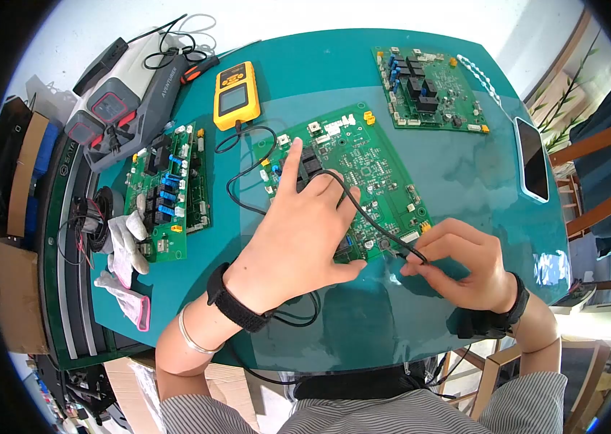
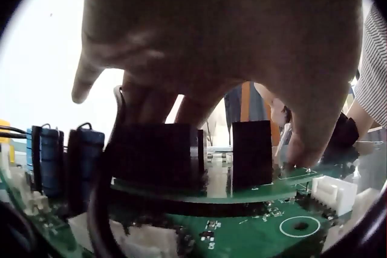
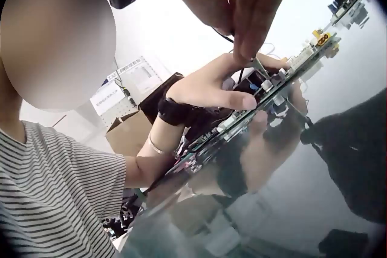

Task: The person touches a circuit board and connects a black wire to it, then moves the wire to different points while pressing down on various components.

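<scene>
— One green board point(image 1: 389, 181) lies mid-frame on the counter point(image 1: 479, 192). Which step?
— Probably probing: the right grip point(image 1: 464, 267) pinches a black cable point(image 1: 383, 229) near the board's lower-right corner.
— And the left grip point(image 1: 298, 231)?
— Spread over the board, holding nothing. The next move likely calls for a steady board and exact placement of the cable's end.

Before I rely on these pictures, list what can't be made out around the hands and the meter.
- Head view: part of the middle circuit board, covered by the left hand.
- Head view: where the black cable ends, hidden by the fingers of the right hand.
- Head view: any reading on the screen of the yellow meter, too small.
- Right wrist view: the rest of the right hand, cut off by the top edge.
</scene>
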Motion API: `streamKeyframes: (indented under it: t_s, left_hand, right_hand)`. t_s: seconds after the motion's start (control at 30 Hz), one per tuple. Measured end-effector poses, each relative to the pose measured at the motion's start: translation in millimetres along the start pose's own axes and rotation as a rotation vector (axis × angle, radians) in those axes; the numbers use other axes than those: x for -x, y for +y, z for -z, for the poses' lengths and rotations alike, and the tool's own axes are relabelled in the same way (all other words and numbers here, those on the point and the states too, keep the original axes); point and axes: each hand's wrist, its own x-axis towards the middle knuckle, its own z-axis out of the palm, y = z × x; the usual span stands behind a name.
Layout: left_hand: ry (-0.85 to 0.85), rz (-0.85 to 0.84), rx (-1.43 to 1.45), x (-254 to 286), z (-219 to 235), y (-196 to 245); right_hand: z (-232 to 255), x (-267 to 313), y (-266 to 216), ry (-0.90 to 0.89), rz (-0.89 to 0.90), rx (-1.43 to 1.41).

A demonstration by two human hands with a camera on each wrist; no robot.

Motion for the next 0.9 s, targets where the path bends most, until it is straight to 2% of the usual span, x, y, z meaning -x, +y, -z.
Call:
streamKeyframes:
  t_s: [0.53, 0.9]
  left_hand:
    - [0.062, -0.057, 0.082, -2.8, -7.5, -4.3]
    - [0.052, -0.069, 0.086, -6.0, -7.1, -1.7]
  right_hand:
    - [0.4, 0.7, 1.3, -0.073, -0.001, 0.053]
    - [-0.4, 2.4, -0.9, 0.006, 0.026, 0.077]
